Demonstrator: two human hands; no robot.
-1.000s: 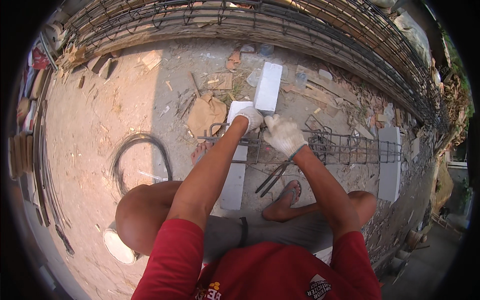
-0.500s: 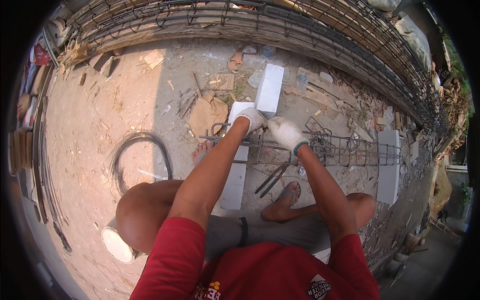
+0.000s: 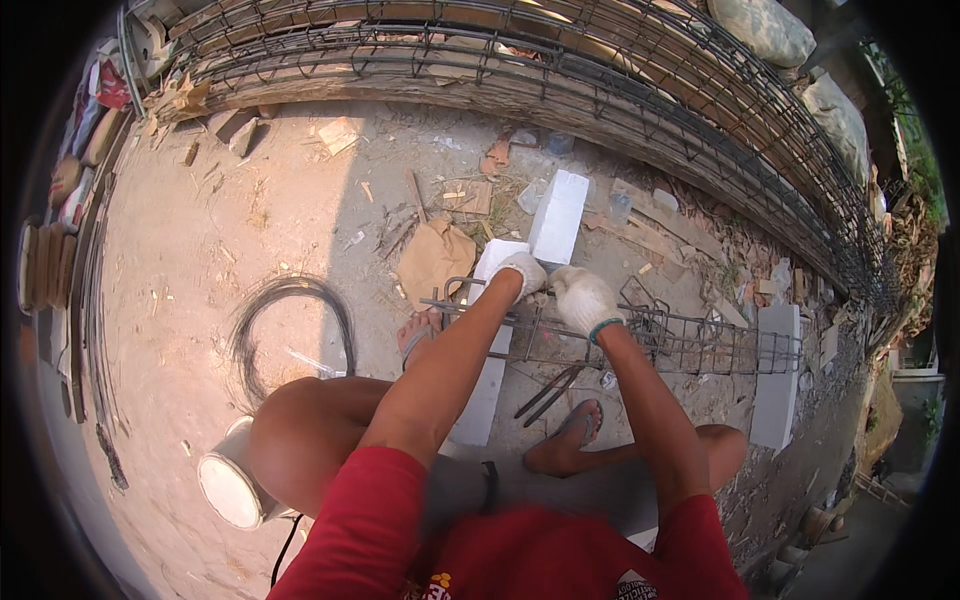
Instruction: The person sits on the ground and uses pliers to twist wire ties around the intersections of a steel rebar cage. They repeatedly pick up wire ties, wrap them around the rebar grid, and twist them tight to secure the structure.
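My left hand, in a white knit glove, is closed at the far side of a steel rebar cage. My right hand, gloved in white with a green cuff, is closed beside it, almost touching. Whatever the fingers of both hands pinch is too small and hidden to name. The cage lies across white blocks, one under its left end and another under its right. Just beyond my hands is a further white block. Long-handled pliers lie on the ground between my feet.
A coil of thin dark wire lies to the left, with a white bucket by my left knee. Brown paper and wood scraps litter the far ground. Longer rebar cages rest on timbers along the far side.
The view has shifted, so the ground and blocks appear lower in the picture. Both hands stay close together at the same part of the cage, the right glove turned slightly.
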